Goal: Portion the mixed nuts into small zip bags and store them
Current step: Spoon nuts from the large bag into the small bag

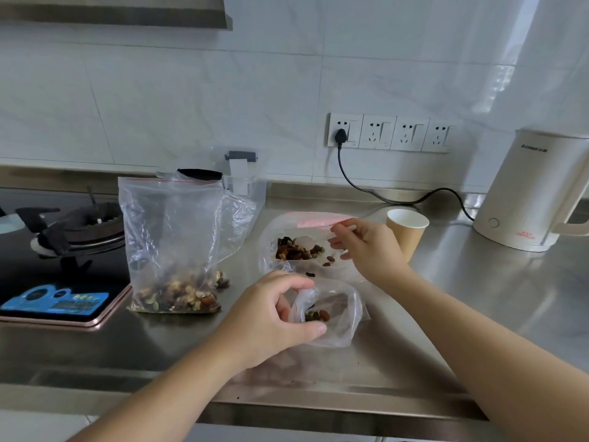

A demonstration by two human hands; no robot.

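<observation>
On the stainless steel counter [478, 314], the left hand [271, 317] curls thumb and fingers around the mouth of a small clear zip bag [331, 314] holding a few nuts. Just beyond, the right hand [369, 247] pinches the pink-striped top edge of a second clear bag [287, 231] with a heap of mixed nuts. To the left stands a large clear bag of nuts [172, 250]; a brown paper cup [406, 231] sits behind the right hand.

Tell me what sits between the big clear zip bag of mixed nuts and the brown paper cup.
In the head view, a clear zip bag with a pink strip, holding nuts, lies there; the right hand pinches its strip.
</observation>
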